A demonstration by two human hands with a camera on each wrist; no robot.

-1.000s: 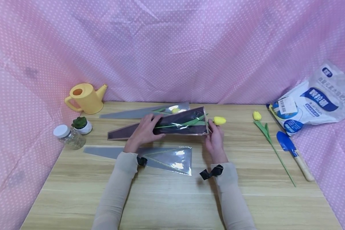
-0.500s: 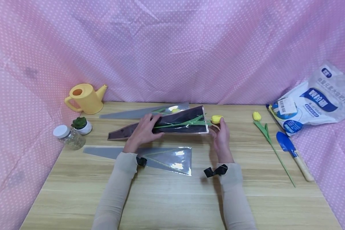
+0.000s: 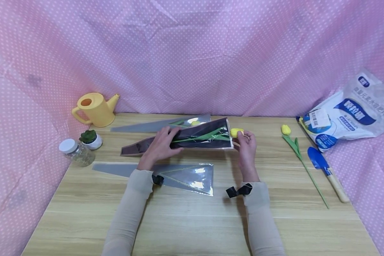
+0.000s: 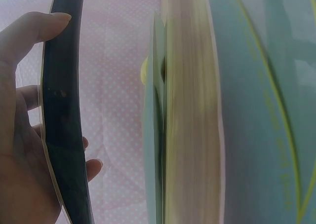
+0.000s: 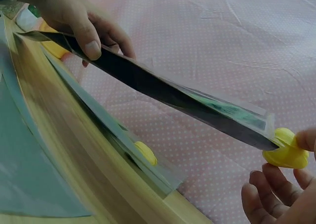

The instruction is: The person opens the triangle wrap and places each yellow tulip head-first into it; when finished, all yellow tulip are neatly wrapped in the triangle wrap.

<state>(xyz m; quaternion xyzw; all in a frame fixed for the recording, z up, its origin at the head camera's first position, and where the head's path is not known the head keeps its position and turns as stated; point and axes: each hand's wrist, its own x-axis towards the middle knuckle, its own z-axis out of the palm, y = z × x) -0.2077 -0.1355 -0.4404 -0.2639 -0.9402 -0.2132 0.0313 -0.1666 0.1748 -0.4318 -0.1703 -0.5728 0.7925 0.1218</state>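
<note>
In the head view my left hand (image 3: 161,145) grips a dark, clear-fronted flower sleeve (image 3: 196,140) by its middle and holds it raised off the table. A yellow artificial tulip (image 3: 236,132) has its green stem and leaves inside that sleeve, while its head sticks out at the wide end. My right hand (image 3: 248,151) pinches the tulip head. From the right wrist view, thumb and a finger bear on opposite sides of the head, which sits right at the sleeve's mouth. The left wrist view shows the left thumb (image 4: 57,25) on one face of the sleeve, fingers behind it.
Behind lies a grey sleeve (image 3: 137,125) with a tulip inside; another grey sleeve (image 3: 185,177) lies in front. To the left are a yellow watering can (image 3: 97,110), succulent pot (image 3: 92,139) and lidded jar (image 3: 78,153). Rightward lie a loose tulip (image 3: 299,153), blue trowel (image 3: 328,174) and bag (image 3: 352,110).
The tulip head has shifted left, closer to the sleeve's mouth. My right hand has moved from the sleeve's edge rightward onto the tulip head. The left hand has stayed put.
</note>
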